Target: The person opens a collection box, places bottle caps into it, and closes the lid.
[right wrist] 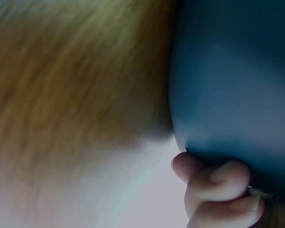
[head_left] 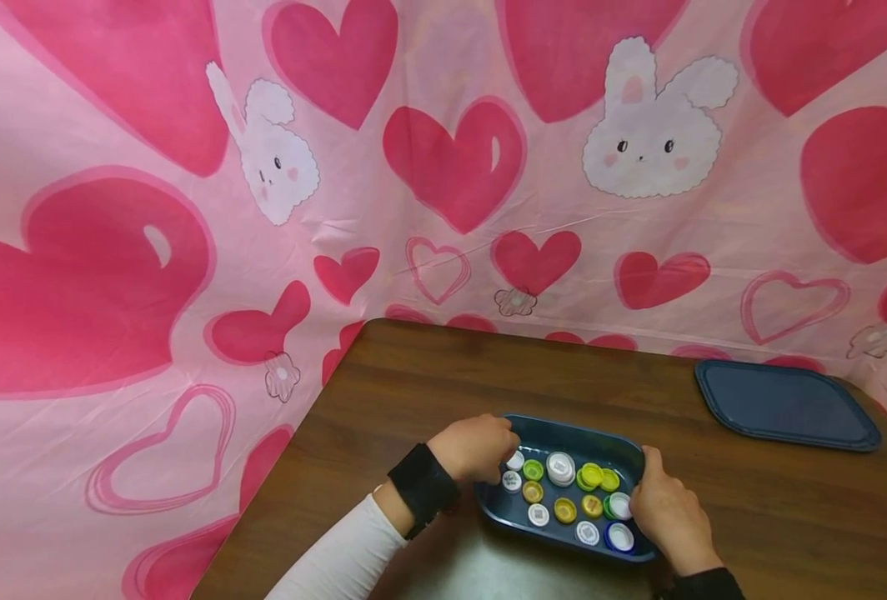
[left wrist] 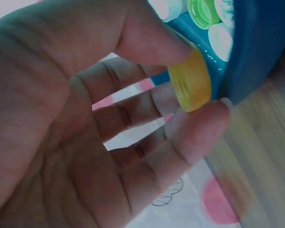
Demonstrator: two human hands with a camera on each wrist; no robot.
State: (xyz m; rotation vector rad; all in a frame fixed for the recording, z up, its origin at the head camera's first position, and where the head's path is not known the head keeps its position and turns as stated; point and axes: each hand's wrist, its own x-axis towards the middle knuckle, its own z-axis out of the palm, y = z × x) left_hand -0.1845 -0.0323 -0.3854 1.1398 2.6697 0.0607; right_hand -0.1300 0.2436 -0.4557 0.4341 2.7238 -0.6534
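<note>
My left fingers and thumb are pinching a yellow bottle cap just at the near-left rim of the blue tray. My right hand is gripping the tray's right edge, fingers curled under it. The tray is sitting near the front of the brown wooden table; open wood is lying behind it. A blue lid is resting well apart at the right, before the pink heart cloth.

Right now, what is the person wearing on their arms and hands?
Both hands are bare, with no gloves. The left hand comes out of a long white sleeve, with a wide black band wrapped round the wrist. The right hand has a black cuff or band at its wrist; little of it shows.
</note>
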